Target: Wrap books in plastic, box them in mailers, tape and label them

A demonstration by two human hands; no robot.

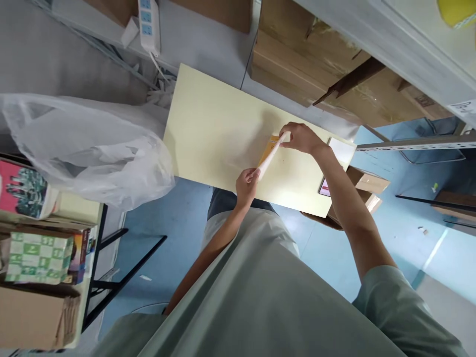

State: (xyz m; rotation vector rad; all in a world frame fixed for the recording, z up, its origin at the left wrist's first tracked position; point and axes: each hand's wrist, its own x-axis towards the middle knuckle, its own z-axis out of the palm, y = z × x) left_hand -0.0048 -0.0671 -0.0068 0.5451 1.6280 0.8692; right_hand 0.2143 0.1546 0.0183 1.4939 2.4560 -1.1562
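A thin white sheet (272, 157), seen nearly edge-on, slants between my two hands above the cream tabletop (215, 124). My right hand (297, 138) pinches its upper end, thumb and fingers closed on it. The lower end sits in my left hand (247, 186), whose fingers are curled around it. Behind the sheet shows a flat yellow-orange piece (268, 147); whether it is joined to the sheet or lies under it I cannot tell. On the right of the table are a white paper (341, 149) and a phone-like object (325, 188), partly behind my right forearm.
A large translucent plastic bag (122, 148) bulges against the table's left end. Big cardboard boxes (290, 64) stand beyond the far edge, with a power strip (149, 27) at the upper left. A shelf with a green-checked box (39, 258) is at lower left. Cartons (366, 181) stand right.
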